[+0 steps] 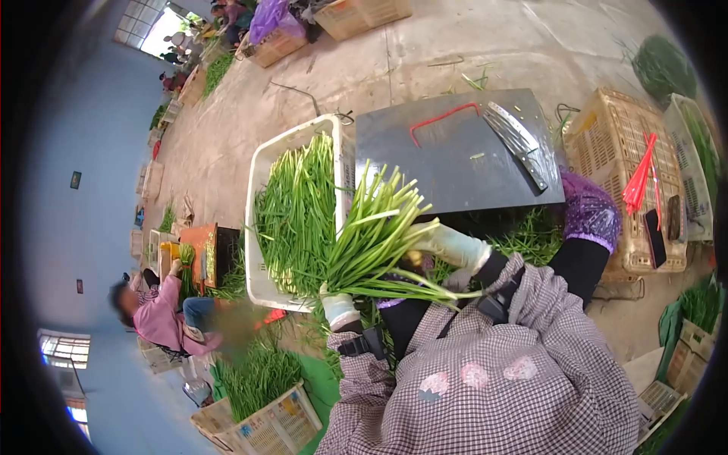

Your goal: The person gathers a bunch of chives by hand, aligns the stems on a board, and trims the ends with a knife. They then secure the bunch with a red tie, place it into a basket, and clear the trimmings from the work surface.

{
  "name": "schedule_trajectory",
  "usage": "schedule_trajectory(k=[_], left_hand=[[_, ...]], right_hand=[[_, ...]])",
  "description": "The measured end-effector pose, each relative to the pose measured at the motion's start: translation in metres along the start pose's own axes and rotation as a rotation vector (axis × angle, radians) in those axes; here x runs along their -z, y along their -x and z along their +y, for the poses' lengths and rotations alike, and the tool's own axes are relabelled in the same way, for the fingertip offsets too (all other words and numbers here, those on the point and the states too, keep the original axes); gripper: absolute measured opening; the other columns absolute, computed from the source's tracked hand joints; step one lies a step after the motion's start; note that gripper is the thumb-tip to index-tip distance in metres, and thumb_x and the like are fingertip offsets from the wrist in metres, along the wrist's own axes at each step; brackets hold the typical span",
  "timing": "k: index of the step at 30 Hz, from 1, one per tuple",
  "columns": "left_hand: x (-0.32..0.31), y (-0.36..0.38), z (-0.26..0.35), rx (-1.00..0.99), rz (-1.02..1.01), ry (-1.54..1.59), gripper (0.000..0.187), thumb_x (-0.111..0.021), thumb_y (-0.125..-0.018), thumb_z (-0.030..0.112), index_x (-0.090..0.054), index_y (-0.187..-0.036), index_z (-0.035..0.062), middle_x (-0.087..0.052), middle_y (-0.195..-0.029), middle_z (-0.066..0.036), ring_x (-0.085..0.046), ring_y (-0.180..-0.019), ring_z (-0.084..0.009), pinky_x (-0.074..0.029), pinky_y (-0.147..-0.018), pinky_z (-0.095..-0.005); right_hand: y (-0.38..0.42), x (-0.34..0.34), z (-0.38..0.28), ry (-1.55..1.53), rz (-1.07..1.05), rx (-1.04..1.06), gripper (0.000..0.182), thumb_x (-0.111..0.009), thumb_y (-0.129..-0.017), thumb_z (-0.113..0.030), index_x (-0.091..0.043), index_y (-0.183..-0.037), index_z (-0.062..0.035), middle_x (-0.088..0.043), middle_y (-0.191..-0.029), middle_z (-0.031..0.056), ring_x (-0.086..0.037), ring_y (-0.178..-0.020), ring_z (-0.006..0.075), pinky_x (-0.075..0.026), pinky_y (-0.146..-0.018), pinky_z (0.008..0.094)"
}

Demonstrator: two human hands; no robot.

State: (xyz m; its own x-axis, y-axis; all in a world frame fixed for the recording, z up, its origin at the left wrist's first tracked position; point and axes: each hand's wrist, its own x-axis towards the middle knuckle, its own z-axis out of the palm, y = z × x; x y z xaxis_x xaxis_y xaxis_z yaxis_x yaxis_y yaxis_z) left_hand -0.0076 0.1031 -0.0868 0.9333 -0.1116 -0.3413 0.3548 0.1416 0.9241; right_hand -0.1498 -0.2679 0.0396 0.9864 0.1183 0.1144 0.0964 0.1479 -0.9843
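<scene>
A loose bunch of garlic chives (373,235) lies across both my gloved hands, pale stem ends pointing up and away. My left hand (339,307) is closed around its lower leafy part by the crate's near corner. From the right, my right hand (447,246) grips the stems, its fingers partly hidden behind them. A few stalks stick out sideways toward my apron. Just left of the bunch, a white plastic crate (256,250) holds more garlic chives (296,212) laid in rows. Beyond my right hand, a knife (516,144) and a red strip (444,114) rest on a dark board (425,171).
On the right, an upturned tan crate (607,129) carries red ties (641,178) and a phone (654,239). Loose greens (523,235) lie under the board. A co-worker in pink (167,315) sits at the left. Another crate (280,421) of greens stands at the lower left.
</scene>
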Motion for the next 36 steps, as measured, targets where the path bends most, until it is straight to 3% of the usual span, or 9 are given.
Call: schedule_trajectory(k=[4, 14, 19, 20, 21, 23, 27, 32, 36], left_hand=[[-0.028, 0.022, 0.024, -0.015, 0.071, -0.216, 0.033, -0.046, -0.110, 0.010, -0.047, -0.143, 0.0055, -0.064, -0.143, -0.014, -0.063, -0.126, -0.0263, -0.049, -0.111, -0.0396], [-0.023, 0.005, 0.010, 0.031, -0.010, 0.101, 0.033, -0.039, -0.111, 0.013, -0.054, -0.138, 0.0024, -0.069, -0.136, -0.013, -0.067, -0.116, -0.0253, -0.052, -0.104, -0.0381], [0.032, -0.030, -0.042, -0.426, -0.072, -0.683, 0.030, -0.043, -0.106, 0.002, -0.057, -0.133, 0.0022, -0.072, -0.124, -0.019, -0.073, -0.103, -0.0286, -0.061, -0.084, -0.0404], [0.023, -0.024, -0.033, -0.425, -0.070, -0.680, 0.030, -0.043, -0.106, 0.002, -0.057, -0.133, 0.0022, -0.072, -0.124, -0.019, -0.073, -0.103, -0.0286, -0.061, -0.084, -0.0404], [0.002, -0.013, -0.016, -0.250, 0.023, -0.465, 0.030, -0.044, -0.105, 0.001, -0.058, -0.132, 0.0025, -0.073, -0.120, -0.019, -0.074, -0.098, -0.0292, -0.062, -0.079, -0.0401], [-0.027, 0.001, 0.004, -0.126, 0.064, -0.150, 0.031, -0.051, -0.101, -0.004, -0.059, -0.130, 0.0034, -0.075, -0.110, -0.017, -0.075, -0.087, -0.0279, -0.062, -0.070, -0.0379], [0.013, -0.025, -0.017, -0.068, -0.034, 0.095, 0.026, -0.059, -0.100, -0.003, -0.061, -0.125, 0.0010, -0.075, -0.110, -0.016, -0.075, -0.092, -0.0267, -0.064, -0.077, -0.0390], [-0.028, 0.001, 0.000, -0.088, 0.127, 0.098, 0.039, -0.066, -0.098, -0.001, -0.052, -0.134, 0.0038, -0.073, -0.118, -0.016, -0.074, -0.099, -0.0263, -0.064, -0.081, -0.0413], [-0.028, 0.001, 0.011, -0.114, 0.195, 0.230, 0.026, -0.047, -0.108, 0.022, -0.060, -0.121, 0.0046, -0.067, -0.130, -0.016, -0.065, -0.117, -0.0314, -0.055, -0.105, -0.0491]], right_hand=[[0.026, 0.010, -0.029, -0.718, 0.314, -0.078, 0.038, -0.055, -0.110, -0.032, -0.067, -0.110, 0.0047, -0.043, -0.074, -0.0067, -0.041, -0.066, 0.0051, -0.037, -0.062, 0.0208], [0.092, 0.052, -0.112, -0.431, 0.708, 0.313, 0.040, -0.055, -0.109, -0.039, -0.066, -0.100, -0.0015, -0.034, -0.064, -0.0090, -0.037, -0.059, 0.0064, -0.052, -0.082, 0.0300], [0.130, 0.061, -0.097, -0.435, 0.762, 0.270, 0.030, -0.052, -0.109, -0.028, -0.064, -0.094, -0.0052, -0.043, -0.063, -0.0073, -0.045, -0.059, 0.0088, -0.051, -0.087, 0.0315], [0.132, 0.063, -0.075, 0.426, 0.707, 0.112, 0.030, -0.054, -0.106, -0.028, -0.066, -0.095, -0.0029, -0.062, -0.078, 0.0006, -0.059, -0.072, 0.0154, -0.051, -0.089, 0.0325], [0.143, 0.071, -0.035, 0.183, 0.456, -0.131, 0.035, -0.057, -0.102, -0.034, -0.070, -0.099, -0.0012, -0.073, -0.101, 0.0102, -0.067, -0.087, 0.0246, -0.053, -0.087, 0.0354], [0.172, 0.065, 0.053, 1.219, 0.212, -0.390, 0.034, -0.065, -0.099, -0.032, -0.072, -0.114, -0.0017, -0.075, -0.108, 0.0164, -0.072, -0.095, 0.0303, -0.056, -0.084, 0.0386], [0.105, 0.027, -0.036, 0.763, 0.768, -0.093, 0.027, -0.071, -0.095, -0.017, -0.071, -0.119, -0.0045, -0.075, -0.106, 0.0138, -0.072, -0.099, 0.0308, -0.056, -0.087, 0.0379], [0.044, -0.024, -0.114, 0.853, 0.635, 0.484, 0.016, -0.073, -0.088, -0.008, -0.074, -0.104, -0.0085, -0.072, -0.092, 0.0069, -0.067, -0.085, 0.0287, -0.053, -0.080, 0.0414], [0.012, -0.051, -0.094, 0.915, 0.461, 0.040, 0.028, -0.070, -0.097, -0.017, -0.072, -0.120, -0.0022, -0.067, -0.074, 0.0106, -0.066, -0.064, 0.0241, -0.051, -0.062, 0.0360]])
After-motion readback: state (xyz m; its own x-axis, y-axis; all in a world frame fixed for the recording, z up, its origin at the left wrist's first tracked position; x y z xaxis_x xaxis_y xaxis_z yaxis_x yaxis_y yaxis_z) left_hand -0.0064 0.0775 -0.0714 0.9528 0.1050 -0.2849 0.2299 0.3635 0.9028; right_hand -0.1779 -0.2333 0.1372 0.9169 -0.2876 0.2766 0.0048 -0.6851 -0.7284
